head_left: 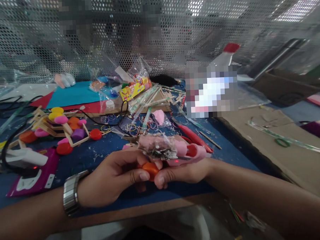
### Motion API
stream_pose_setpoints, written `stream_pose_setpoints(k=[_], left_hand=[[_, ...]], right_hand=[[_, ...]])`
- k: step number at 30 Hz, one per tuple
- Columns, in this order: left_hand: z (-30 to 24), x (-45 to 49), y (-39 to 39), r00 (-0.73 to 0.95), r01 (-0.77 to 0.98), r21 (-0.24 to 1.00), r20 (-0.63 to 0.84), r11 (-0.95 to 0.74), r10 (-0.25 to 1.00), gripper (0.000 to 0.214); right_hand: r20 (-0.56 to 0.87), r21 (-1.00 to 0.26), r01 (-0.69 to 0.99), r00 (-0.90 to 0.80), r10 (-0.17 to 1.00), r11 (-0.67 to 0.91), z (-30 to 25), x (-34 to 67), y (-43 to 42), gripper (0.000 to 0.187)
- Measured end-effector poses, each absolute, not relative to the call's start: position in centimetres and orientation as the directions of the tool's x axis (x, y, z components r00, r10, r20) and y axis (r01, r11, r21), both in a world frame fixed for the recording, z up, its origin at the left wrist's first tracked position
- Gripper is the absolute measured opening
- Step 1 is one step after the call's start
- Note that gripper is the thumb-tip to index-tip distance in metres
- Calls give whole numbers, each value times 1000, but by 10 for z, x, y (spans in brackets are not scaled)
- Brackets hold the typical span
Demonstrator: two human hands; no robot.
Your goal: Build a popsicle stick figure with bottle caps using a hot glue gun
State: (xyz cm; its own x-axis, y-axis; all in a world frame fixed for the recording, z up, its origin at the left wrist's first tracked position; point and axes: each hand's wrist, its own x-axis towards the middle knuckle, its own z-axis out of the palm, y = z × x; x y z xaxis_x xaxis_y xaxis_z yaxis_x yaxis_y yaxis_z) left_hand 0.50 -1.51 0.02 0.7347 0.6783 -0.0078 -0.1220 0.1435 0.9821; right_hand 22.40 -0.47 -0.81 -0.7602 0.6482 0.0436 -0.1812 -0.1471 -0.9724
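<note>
An orange lump (150,171), smooth like modelling clay, is pinched between the thumbs and fingers of both hands, close to the table's front edge. My left hand (116,178) grips its left side and has a metal watch (70,193) at the wrist. My right hand (182,171) grips the lump's right side, thumb toward the other thumb. Just beyond the hands lies a pinkish, frayed roll-like piece (157,145) beside a pink looped piece (194,153); whether they are joined I cannot tell. Behind these lies a red-handled tool (195,139).
At left, a frame of wooden sticks with coloured lumps (67,129) stands near a white glue gun (26,157) and its black cable. Rubber bands (139,122), sticks (151,99) and a yellow packet (136,88) lie further back. Cardboard (259,140) covers the right side.
</note>
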Motion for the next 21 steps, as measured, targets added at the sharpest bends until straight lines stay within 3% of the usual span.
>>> stream_pose_setpoints(k=[6, 12, 21], left_hand=[[0, 3, -14, 727, -80, 990, -22, 117, 686, 25], [3, 3, -11, 708, -35, 999, 2, 33, 706, 39], [-1, 5, -13, 731, -139, 981, 11, 132, 683, 22]], right_hand=[[-31, -973, -121, -773, 634, -195, -7, 223, -4, 45], [74, -975, -194, -742, 666, -108, -14, 224, -2, 42], [13, -986, -113, -780, 626, -121, -9, 225, -2, 38]])
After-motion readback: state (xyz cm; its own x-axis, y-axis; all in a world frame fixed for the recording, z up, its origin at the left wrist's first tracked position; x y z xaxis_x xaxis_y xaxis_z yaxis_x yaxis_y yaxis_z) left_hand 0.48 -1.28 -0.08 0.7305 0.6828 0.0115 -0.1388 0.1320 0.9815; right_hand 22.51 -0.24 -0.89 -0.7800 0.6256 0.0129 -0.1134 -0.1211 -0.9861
